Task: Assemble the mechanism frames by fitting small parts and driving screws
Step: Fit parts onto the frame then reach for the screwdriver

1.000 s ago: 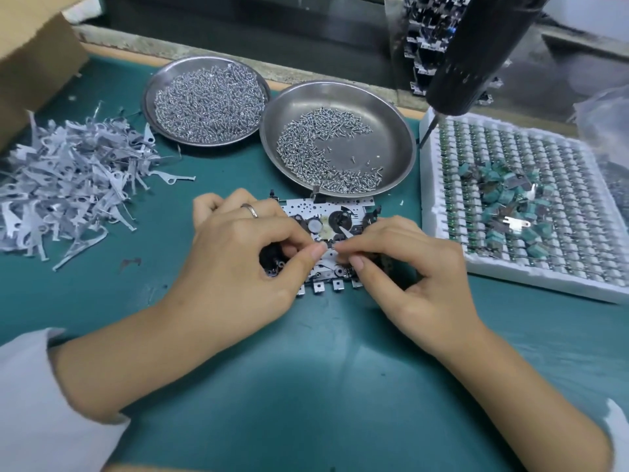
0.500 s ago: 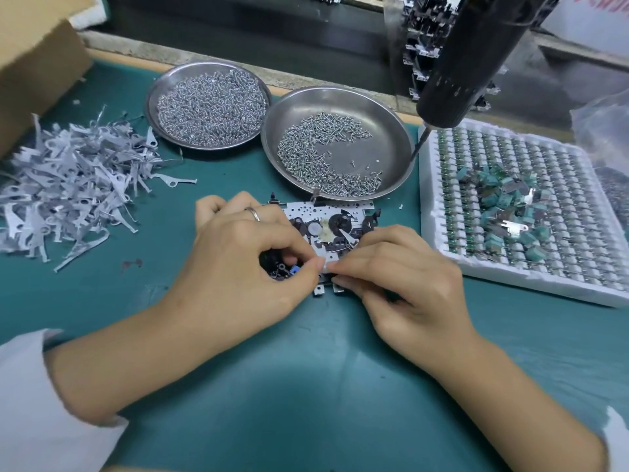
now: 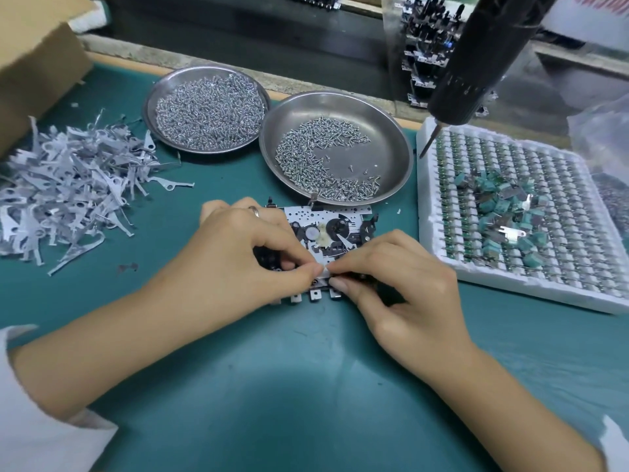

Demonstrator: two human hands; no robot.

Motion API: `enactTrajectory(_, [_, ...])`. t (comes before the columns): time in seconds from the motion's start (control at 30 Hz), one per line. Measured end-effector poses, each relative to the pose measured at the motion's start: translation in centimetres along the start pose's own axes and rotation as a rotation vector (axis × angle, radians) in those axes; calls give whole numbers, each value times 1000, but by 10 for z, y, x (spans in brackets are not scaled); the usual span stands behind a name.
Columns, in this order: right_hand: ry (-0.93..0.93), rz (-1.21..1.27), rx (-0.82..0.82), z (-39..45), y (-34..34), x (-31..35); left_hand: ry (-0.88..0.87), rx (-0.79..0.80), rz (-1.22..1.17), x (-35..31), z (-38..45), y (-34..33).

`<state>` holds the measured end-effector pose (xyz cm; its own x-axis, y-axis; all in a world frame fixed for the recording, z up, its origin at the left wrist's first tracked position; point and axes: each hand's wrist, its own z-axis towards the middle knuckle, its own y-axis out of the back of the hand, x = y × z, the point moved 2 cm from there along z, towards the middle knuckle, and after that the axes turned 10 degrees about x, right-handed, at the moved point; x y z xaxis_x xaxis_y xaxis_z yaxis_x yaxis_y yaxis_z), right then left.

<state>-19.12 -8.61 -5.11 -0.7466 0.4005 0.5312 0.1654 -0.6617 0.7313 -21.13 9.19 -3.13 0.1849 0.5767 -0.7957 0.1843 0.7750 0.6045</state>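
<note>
A silver mechanism frame (image 3: 326, 229) with black gears and a white cog lies flat on the green mat, just in front of the screw dishes. My left hand (image 3: 235, 253), a ring on one finger, covers the frame's left half with curled fingers, its thumb pressing at the front edge. My right hand (image 3: 398, 281) covers the right front part and pinches a small part against the frame's front edge, fingertip to fingertip with the left thumb. The part itself is mostly hidden. A black electric screwdriver (image 3: 476, 63) hangs above the foam tray, untouched.
Two steel dishes of small screws, one at the back left (image 3: 207, 109) and one at the back centre (image 3: 391, 141). A heap of grey stamped metal levers (image 3: 68, 192) lies left. A white foam tray (image 3: 442, 274) with green parts sits right. A cardboard box (image 3: 30, 66) stands far left.
Both hands have stayed on the frame, with small finger shifts at its front edge. The view has tilted slightly, so the hanging screwdriver appears a little further left.
</note>
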Motion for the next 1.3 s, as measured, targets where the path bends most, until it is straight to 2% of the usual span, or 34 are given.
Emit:
enactTrajectory(0.3, [-112,190,5,1,4,-3,47,-90,151,-2,-3,3])
enactTrajectory(0.43, [-45,87,51,1,3,-1,32,-67,53,-1,-3,3])
enactTrajectory(0.57, [28,6,20,0,0,-1,23,-66,41,-1,-2,1])
enactTrajectory(1.03, [31,0,6,-2,-2,0,4,-68,26,2,0,2])
enactTrajectory(1.3, [-40,72,-43,-2,1,1,6,-30,-6,3,-1,3])
